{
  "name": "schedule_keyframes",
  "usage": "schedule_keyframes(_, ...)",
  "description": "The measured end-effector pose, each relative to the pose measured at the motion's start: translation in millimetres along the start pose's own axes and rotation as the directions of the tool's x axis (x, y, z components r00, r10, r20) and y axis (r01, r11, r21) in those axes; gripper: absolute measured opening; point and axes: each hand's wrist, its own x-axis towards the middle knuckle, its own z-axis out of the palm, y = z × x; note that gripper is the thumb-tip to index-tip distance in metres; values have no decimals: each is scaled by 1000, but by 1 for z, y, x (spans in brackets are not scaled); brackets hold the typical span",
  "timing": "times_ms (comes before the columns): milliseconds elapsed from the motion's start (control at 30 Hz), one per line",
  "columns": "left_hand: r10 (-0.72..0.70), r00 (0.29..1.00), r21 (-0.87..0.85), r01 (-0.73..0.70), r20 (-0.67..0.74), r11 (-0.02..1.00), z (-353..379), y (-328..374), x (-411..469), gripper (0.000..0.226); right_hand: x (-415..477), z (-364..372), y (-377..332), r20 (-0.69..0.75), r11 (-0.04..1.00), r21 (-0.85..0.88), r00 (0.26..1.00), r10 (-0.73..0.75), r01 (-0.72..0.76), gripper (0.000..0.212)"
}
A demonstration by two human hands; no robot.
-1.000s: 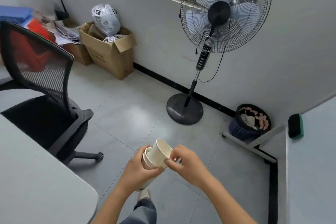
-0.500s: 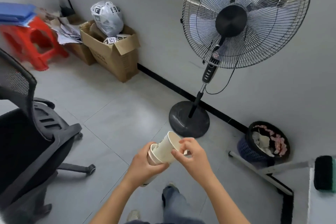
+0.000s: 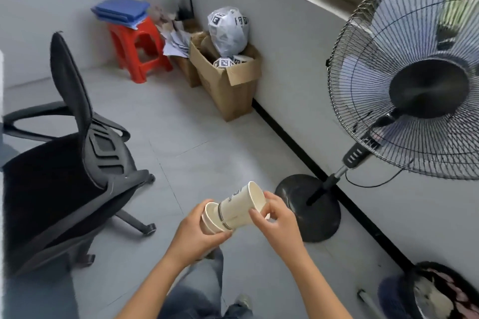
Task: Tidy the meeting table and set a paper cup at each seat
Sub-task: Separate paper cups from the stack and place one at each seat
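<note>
Stack of paper cups (image 3: 233,211) held tilted in mid-air above the grey floor tiles, low in the middle of the view, open mouth turned up and to the right. Left hand (image 3: 199,235) curled round the closed end of the stack, gripping it. Right hand (image 3: 274,217) at the mouth end, thumb and fingertips pinching the rim of the end cup.

Below the hands, legs in jeans. To the left, black office chair (image 3: 64,163). To the right, standing fan (image 3: 404,90) against the wall, its round base near the right hand. Further back along the wall, open cardboard box (image 3: 228,85) with a grey plastic bag (image 3: 228,31) sticking out of it. In the corner, red stool (image 3: 140,52) bearing blue folders (image 3: 120,10). Bottom right, dark wastebasket (image 3: 427,292), blurred.
</note>
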Motion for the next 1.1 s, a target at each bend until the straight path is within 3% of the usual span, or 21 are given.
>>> schedule_keyframes(267,-47,990,-101,34,-132,994,-62,-4,114,54,143,47,-37,140,997,-8,987,-75,77,36)
schedule_keyframes(367,-44,982,-144,16,-186,989,-108,5,170,56,207,77,-66,173,992,-33,978,-117,124,23)
schedule_keyframes(600,-64,957,-211,3,-284,978,-193,9,278,62,332,149,-118,171,986,-12,972,-159,163,22)
schedule_keyframes(833,-153,943,-282,67,-295,957,-234,4,368,46,436,201,-132,284,987,-62,951,-124,148,19)
schedule_keyframes(1100,-224,850,-277,97,-477,956,-308,2,504,50,608,274,-172,517,971,-24,834,-191,237,38)
